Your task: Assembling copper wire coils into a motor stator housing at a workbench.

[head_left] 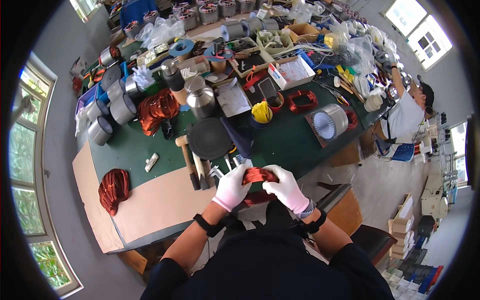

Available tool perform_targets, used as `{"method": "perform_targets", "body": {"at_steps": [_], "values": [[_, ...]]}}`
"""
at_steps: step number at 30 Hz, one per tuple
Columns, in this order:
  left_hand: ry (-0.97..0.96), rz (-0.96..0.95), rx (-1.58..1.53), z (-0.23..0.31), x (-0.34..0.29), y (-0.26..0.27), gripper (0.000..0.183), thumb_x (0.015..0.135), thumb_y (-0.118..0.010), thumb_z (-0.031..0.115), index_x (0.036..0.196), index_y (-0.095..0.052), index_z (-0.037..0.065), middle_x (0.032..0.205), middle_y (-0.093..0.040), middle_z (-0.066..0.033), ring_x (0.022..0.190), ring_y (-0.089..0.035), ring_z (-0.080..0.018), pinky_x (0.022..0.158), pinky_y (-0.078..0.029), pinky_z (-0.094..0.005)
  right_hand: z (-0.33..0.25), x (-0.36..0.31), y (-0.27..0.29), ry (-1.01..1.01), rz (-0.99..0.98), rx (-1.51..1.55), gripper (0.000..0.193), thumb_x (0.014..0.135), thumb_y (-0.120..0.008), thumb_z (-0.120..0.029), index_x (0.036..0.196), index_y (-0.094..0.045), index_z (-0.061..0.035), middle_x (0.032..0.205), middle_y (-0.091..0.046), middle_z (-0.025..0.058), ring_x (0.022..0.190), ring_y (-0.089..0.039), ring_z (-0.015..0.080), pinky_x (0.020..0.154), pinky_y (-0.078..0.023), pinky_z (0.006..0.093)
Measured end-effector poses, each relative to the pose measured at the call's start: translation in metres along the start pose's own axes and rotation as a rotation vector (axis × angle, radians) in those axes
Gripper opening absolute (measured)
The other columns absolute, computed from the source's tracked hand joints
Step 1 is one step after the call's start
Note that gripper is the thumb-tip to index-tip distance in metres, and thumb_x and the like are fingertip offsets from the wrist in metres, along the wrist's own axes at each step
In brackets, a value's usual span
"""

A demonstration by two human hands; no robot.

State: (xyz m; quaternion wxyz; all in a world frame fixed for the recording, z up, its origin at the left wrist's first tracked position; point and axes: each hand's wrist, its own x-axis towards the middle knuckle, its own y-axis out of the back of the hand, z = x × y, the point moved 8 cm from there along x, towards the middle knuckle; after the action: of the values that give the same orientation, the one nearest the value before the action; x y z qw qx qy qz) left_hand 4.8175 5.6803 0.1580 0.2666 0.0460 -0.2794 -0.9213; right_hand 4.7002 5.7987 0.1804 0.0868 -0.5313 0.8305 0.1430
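Between my two white-gloved hands, in front of my body at the table's near edge, is a coil of red-brown copper wire (259, 175). My left hand (233, 188) is closed on its left end, and my right hand (287, 190) pinches its right end. The coil's upper bundle spans the gap between the gloves; more red wire (257, 198) shows below it, over my lap. Just beyond my left hand lie a caliper (216, 172), a hammer (186, 155) with a wooden head and a round black disc (211, 139).
Another copper coil bundle (114, 191) lies on cardboard (160, 205) at the left. A metal stator core (330, 123) stands at the right of the green table (285, 145). Steel bottles (200, 97), boxes and tools crowd the far side. Another person (407, 112) works at the far right.
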Motion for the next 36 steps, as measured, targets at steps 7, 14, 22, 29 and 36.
{"method": "perform_targets", "body": {"at_steps": [7,14,22,29,36], "values": [[0.175,-0.255,0.196,-0.024,0.116,-0.157,0.021,0.095,-0.063,0.02,0.114,-0.061,0.01,0.093,-0.072,-0.0218,0.09,-0.069,-0.0446,0.079,-0.054,-0.0537,0.098,0.017,0.166,0.219,0.288,-0.441,0.066,0.086,-0.078,-0.019,0.141,-0.051,0.005,0.136,-0.06,0.0241,0.128,-0.058,0.0366,0.108,-0.047,0.0429],[0.355,-0.408,0.492,-0.074,0.205,-0.244,0.025,0.097,-0.062,0.025,0.117,-0.063,0.01,0.096,-0.074,-0.0221,0.095,-0.07,-0.0442,0.083,-0.056,-0.0525,0.199,-0.007,0.299,-0.13,0.158,-0.334,0.05,0.091,-0.072,-0.024,0.133,-0.063,0.0024,0.123,-0.068,0.0193,0.102,-0.071,0.0317,0.092,-0.056,0.0392],[0.334,-0.204,0.696,-0.09,0.261,-0.255,0.044,0.086,-0.072,0.011,0.127,-0.058,0.006,0.129,-0.065,-0.0203,0.119,-0.063,-0.0391,0.097,-0.054,-0.047,0.211,-0.01,0.341,-0.226,0.124,-0.231,0.043,0.094,-0.07,-0.022,0.128,-0.065,0.0036,0.114,-0.073,0.0188,0.093,-0.074,0.0261,0.084,-0.058,0.0354],[0.05,-0.056,0.526,-0.074,0.236,-0.242,0.066,0.077,-0.075,0.008,0.139,-0.055,-0.001,0.14,-0.06,-0.0239,0.133,-0.055,-0.0408,0.117,-0.043,-0.0458,0.222,-0.024,0.333,-0.241,0.123,-0.283,0.043,0.094,-0.071,-0.024,0.127,-0.067,0.0031,0.116,-0.073,0.02,0.103,-0.074,0.03,0.089,-0.058,0.038],[0.097,0.069,0.358,-0.053,0.188,-0.227,0.06,0.088,-0.07,0.007,0.143,-0.051,-0.005,0.145,-0.055,-0.0262,0.138,-0.05,-0.0414,0.12,-0.037,-0.0455,0.213,-0.028,0.342,-0.161,0.124,-0.424,0.04,0.095,-0.068,-0.029,0.122,-0.069,0.0004,0.112,-0.073,0.0216,0.104,-0.071,0.0381,0.091,-0.056,0.0446]]}}
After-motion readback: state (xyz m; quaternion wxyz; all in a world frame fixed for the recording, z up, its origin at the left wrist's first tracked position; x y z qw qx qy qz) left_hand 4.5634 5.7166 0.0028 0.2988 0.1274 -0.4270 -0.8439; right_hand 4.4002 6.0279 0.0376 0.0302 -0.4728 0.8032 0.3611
